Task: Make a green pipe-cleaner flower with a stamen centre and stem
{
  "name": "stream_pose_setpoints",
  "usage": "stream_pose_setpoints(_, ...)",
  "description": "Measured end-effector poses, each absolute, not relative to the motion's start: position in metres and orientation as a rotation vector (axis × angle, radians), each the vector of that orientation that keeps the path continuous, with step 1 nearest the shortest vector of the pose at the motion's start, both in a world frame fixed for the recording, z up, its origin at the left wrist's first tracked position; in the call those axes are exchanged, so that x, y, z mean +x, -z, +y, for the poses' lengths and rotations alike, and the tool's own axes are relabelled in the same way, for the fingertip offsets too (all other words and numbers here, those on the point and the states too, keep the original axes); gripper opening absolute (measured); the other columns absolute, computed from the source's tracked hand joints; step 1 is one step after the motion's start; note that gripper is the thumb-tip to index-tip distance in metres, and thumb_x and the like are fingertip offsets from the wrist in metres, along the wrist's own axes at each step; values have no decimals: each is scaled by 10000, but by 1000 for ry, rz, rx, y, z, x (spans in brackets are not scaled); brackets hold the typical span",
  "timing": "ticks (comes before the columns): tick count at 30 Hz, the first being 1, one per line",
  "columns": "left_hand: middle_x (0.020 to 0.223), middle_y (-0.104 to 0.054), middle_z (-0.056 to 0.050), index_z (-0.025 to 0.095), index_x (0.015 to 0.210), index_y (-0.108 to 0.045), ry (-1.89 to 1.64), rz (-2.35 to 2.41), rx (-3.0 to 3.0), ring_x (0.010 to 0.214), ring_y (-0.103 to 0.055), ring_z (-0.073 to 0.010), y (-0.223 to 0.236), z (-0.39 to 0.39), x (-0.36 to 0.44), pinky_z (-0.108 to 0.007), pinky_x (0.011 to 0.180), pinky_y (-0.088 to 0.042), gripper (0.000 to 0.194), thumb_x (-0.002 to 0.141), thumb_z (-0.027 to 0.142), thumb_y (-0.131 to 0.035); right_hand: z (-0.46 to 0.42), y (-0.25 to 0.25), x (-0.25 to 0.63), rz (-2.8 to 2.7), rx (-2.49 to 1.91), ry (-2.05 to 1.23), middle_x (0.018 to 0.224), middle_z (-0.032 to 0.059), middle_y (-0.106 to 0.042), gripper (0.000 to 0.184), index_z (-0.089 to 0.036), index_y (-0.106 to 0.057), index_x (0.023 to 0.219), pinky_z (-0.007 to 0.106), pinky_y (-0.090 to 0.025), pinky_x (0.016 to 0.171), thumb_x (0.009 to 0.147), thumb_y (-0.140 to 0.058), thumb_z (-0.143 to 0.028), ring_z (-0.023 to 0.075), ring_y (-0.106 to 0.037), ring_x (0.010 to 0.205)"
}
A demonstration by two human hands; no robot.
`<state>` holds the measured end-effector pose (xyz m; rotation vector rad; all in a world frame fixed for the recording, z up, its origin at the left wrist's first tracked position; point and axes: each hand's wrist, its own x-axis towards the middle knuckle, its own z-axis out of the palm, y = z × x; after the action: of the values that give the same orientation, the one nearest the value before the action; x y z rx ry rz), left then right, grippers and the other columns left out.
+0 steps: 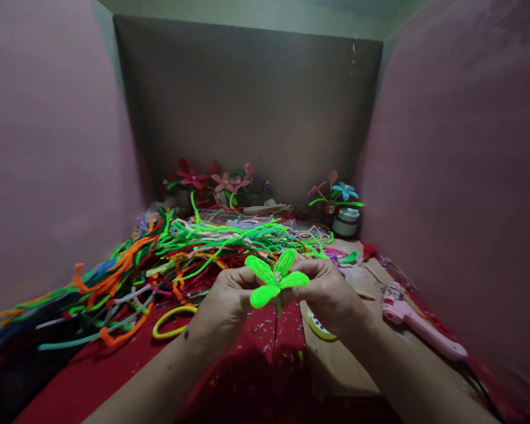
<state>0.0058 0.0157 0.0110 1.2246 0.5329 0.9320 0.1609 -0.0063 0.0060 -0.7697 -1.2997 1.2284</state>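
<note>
Between my two hands is a bright green pipe-cleaner flower (279, 279), its several looped petals spread and a small pale cluster at its centre. My left hand (228, 297) pinches it from the left, by the lower left petal. From the other side my right hand (331, 291) grips it near the right petal. Both sets of fingers are closed and partly covered by the petals. A short green stem end shows below the flower. Just left of my left wrist lies a yellow ring-shaped handle (170, 323). Under my right hand, a yellow-rimmed round item (321, 327) is partly hidden.
Loose pipe cleaners (229, 238) in many colours heap across the back and left. A pink glue gun (424, 330) lies on the right by a cardboard sheet (340, 368). Finished flowers (224, 181) and a lidded jar (346, 222) stand at the back wall. Scraps dot the red table (258, 359).
</note>
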Motion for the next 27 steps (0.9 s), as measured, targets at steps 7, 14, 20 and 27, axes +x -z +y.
stream_pose_setpoints(7, 547, -648, -28, 142, 545, -699, -980, 580, 1111, 545, -552, -128, -10, 11, 10, -254, 597, -453, 96, 493, 157, -778, -5, -8, 155, -1013, -610, -1624, 504, -40, -574, 121, -157, -655, 550, 206, -373, 469, 485, -699, -66, 73, -476, 442)
stream_pose_setpoints(14, 558, -610, 3, 144, 550, -635, -1075, 590, 1040, 551, -546, -109, -11, 10, 10, -241, 611, -457, 115, 553, 119, -747, -12, -12, 143, -864, -636, -1559, 491, -35, -559, 75, -154, -664, 539, 206, -341, 477, 507, -671, -87, 63, -439, 458)
stream_pose_setpoints(20, 589, -639, -2, 153, 582, -651, -1174, 584, 1113, 590, -576, -123, -13, 6, 10, -246, 647, -468, 80, 609, 126, -721, -20, -15, 137, -938, -633, -1347, 543, -28, -576, 57, -190, -703, 592, 217, -370, 543, 596, -700, -133, 79, -462, 537)
stream_pose_setpoints(27, 662, -637, 6, 178, 634, -658, -1329, 726, 1277, 677, -566, -138, -8, -1, 11, -247, 668, -468, 77, 614, 139, -722, -25, 1, 127, -1019, -647, -1111, 882, 12, -664, 193, -264, -734, 817, 318, -427, 814, 664, -698, -150, 175, -544, 875)
